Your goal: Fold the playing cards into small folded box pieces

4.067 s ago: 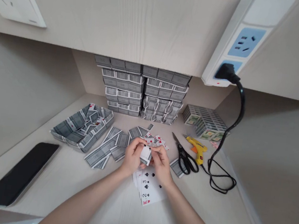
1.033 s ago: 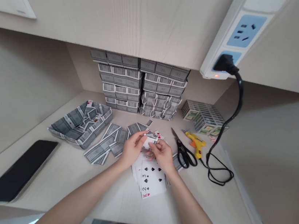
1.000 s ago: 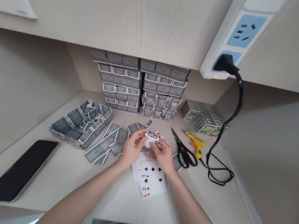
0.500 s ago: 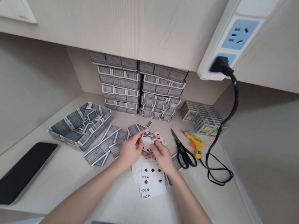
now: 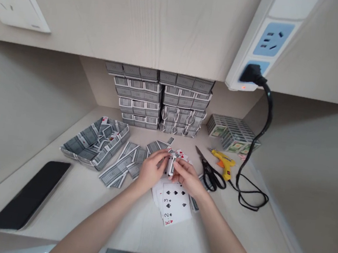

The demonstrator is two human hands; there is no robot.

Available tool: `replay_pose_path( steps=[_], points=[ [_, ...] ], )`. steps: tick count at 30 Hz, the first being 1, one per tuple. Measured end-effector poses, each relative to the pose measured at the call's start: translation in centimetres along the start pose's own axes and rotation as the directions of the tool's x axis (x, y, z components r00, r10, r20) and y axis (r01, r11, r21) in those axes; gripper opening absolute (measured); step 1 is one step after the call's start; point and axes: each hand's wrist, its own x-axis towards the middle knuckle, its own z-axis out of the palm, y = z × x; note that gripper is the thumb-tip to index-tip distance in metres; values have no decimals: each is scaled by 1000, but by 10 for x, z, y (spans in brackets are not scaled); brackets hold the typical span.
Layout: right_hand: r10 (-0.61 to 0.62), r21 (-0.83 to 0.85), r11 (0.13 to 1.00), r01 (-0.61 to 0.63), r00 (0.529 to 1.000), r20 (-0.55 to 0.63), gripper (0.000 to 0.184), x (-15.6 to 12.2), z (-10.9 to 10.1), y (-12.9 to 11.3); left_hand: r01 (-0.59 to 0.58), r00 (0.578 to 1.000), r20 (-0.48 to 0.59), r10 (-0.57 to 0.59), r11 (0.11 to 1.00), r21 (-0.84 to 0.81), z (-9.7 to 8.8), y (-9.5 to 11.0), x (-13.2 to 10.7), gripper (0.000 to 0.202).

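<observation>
My left hand point(image 5: 151, 169) and my right hand point(image 5: 187, 177) meet over the middle of the desk, both pinching one folded playing card point(image 5: 171, 165) held on edge between them. Just below the hands lies a fanned pile of face-up cards point(image 5: 174, 202) showing spades and a red K. Folded grey-backed card strips point(image 5: 122, 165) lie to the left of my left hand. More loose cards point(image 5: 180, 154) sit just beyond my fingers.
A tray folded from cards point(image 5: 96, 142) stands at the left, a black phone point(image 5: 31, 194) nearer the front left. Stacked card boxes point(image 5: 160, 100) line the back wall. Scissors point(image 5: 209, 171), a yellow glue gun point(image 5: 224, 163), its black cable point(image 5: 257, 154) and card decks point(image 5: 233, 135) lie right.
The card between my hands has been turned from showing its face to standing on edge. The hands stay together over the same spot; the view shifted slightly.
</observation>
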Motion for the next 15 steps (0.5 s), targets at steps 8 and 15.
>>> replay_pose_path(
  steps=[8,15],
  points=[
    [10,31,999,-11,1000,19,29,1,4,-3,-137,989,-50,139,990,42,1,-4,0,22],
    [-8,153,987,37,982,-190,25,5,-6,-4,119,962,-254,-99,991,65,-2,-13,3,17]
  ],
)
